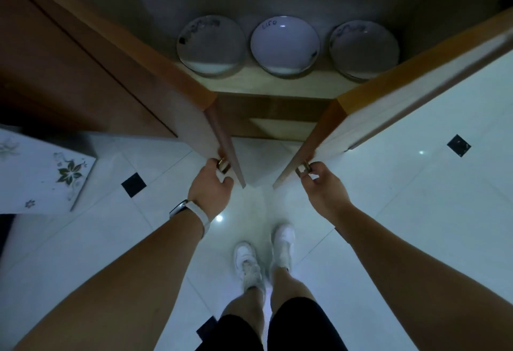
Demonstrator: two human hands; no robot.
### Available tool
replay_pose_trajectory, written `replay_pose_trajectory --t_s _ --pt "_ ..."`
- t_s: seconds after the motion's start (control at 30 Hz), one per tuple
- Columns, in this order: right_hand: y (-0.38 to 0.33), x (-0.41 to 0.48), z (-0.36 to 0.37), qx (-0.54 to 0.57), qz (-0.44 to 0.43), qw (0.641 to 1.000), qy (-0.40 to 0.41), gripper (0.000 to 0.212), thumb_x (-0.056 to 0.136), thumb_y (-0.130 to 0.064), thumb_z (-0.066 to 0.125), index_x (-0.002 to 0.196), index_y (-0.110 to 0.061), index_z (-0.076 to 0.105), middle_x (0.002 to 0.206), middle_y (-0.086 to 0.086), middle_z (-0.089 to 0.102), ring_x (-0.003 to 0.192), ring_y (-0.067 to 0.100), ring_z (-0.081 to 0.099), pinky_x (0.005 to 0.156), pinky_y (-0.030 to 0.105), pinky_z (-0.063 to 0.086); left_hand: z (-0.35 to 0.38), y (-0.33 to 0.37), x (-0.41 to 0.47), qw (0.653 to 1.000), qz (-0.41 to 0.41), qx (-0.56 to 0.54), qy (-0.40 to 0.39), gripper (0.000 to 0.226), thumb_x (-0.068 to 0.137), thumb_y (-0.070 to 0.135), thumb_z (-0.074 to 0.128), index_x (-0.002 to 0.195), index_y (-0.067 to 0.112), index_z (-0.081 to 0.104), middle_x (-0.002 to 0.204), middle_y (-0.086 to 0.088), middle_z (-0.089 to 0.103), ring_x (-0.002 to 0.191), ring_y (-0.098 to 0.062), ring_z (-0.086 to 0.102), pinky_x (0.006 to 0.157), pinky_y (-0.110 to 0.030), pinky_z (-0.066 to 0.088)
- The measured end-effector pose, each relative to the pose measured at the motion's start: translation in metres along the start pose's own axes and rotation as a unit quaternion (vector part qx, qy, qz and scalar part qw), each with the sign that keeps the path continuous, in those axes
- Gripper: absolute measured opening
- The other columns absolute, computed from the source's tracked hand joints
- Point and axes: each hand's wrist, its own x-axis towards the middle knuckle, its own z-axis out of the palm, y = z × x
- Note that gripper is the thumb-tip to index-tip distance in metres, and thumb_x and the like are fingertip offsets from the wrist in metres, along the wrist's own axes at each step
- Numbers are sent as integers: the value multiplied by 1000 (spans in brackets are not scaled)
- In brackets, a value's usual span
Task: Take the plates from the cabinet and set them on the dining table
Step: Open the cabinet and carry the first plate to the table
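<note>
- Three plates stand in a row on the shelf of the cabinet: the left plate, the middle plate, which is deeper, like a bowl, and the right plate. Whether any is a short stack I cannot tell.
- The row runs left to right, across the line of reach. It lies ahead of both hands, deeper in the cabinet, between the two doors.
- Two doors stand open toward the person, the left door and the right door, each with one metal handle.
- The left hand curls its fingers round the left handle; the right hand pinches the right handle. Neither touches a plate.
- By my judgement the left plate is nearer the left hand and the right plate nearer the right hand, with the middle plate about even. Either hand must first release its handle.
- Further out are one wristband, two white shoes and a pale tiled floor.
</note>
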Motion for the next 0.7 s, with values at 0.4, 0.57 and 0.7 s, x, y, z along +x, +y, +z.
replay_pose_trajectory --t_s 0.4,0.57,0.7 --pt "23 -43 5 -5 15 998 57 55 76 -71 54 111 -30 48 107 -13 60 91 13 62 76 40 56 -20 -42 -39 994 -76 -26 71 46 78 63 62 112 34 53 100 15 63 89 -11 57 77 -31 46" --pt "31 -44 -5 -64 -12 994 90 61 73 -80 45 110 -32 57 96 -23 58 85 8 61 72 33 53 -18 -48 -52 981 -129 -41 139 42 73 69 57 102 39 52 84 29 54 82 -14 53 73 -33 42" --pt "41 -48 -14 -104 0 991 86 69 70 -88 36 107 -35 60 91 -22 59 84 11 66 73 37 57 -20 -50 -58 980 -132 -36 142 35 76 65 55 102 42 48 85 27 54 80 -14 54 75 -34 42"
